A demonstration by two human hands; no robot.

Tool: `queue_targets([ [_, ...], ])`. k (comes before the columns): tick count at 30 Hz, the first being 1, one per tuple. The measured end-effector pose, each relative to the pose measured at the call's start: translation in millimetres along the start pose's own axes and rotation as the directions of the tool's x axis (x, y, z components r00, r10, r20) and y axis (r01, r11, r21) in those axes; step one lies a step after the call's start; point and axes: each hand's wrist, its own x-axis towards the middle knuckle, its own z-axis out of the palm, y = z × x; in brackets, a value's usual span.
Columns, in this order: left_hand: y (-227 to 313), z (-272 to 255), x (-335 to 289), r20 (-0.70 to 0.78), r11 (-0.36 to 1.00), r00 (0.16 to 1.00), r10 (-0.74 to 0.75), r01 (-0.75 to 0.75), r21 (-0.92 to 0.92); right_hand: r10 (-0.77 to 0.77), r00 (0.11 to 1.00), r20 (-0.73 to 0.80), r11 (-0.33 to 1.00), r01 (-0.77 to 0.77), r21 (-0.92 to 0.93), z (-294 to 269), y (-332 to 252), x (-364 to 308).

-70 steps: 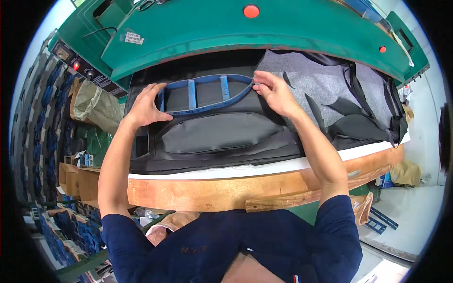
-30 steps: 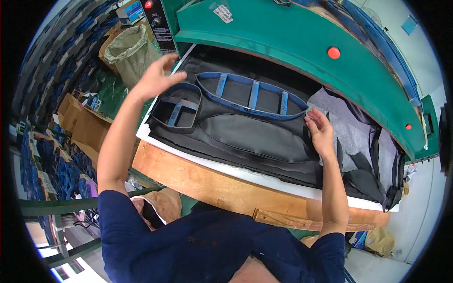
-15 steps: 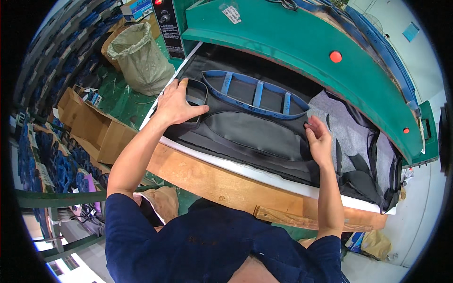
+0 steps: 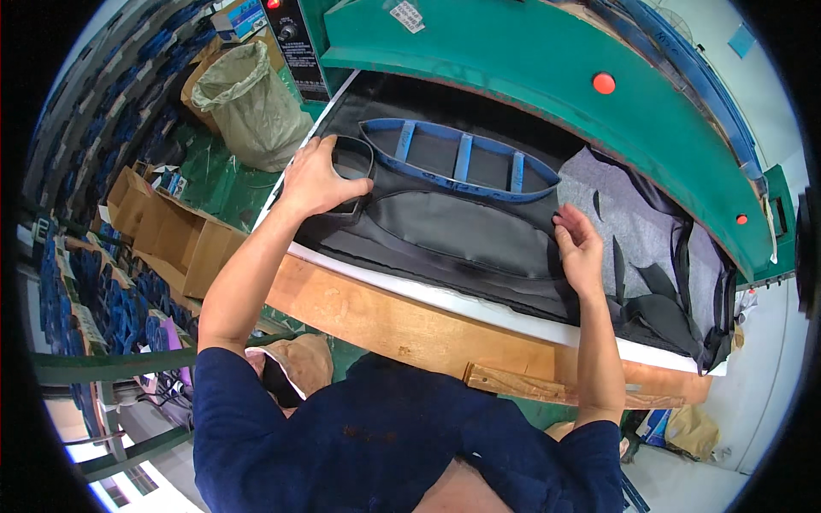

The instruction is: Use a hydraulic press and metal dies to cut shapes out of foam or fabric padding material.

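My left hand point(image 4: 323, 178) is spread across a small dark cutting die point(image 4: 371, 157), gripping it with the thumb over its near side and the fingers at its far side. The die stands on a black sheet material point(image 4: 342, 250). To its right lies a long blue boat-shaped cutting die point(image 4: 463, 159) with crossbars. Just nearer than that die, a long rounded outline point(image 4: 462, 229) shows in the black material. My right hand point(image 4: 581, 252) is at the outline's right end, fingers loosely curled and apart, holding nothing I can see.
Over the far side reaches a green press beam point(image 4: 513, 64) with red buttons. Grey fabric scrap point(image 4: 616, 197) covers the right end of the white board point(image 4: 410, 291). A wooden ledge point(image 4: 376, 321) runs along the near edge. A sack point(image 4: 256, 111) and cardboard box point(image 4: 175, 231) stand left.
My view has shifted slightly. Both hands keep nearly the same places by the small die and the outline's right end, and the dies have not visibly moved on the sheet.
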Motion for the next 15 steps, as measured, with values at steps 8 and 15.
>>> queue_targets([
  [8, -3.7, -2.1, 2.8, 0.036, 0.999, 0.999, 0.032, -0.032, -0.017, -0.005, 1.000, -0.014, 1.000, 0.004, -0.029, 2.0, -2.9, -1.4],
  [15, -2.7, -1.2, 3.3, 0.046, 0.999, 0.998, 0.038, -0.038, -0.017, 0.013, 1.000, -0.021, 0.999, -0.014, -0.038, 3.3, -6.2, -2.1],
])
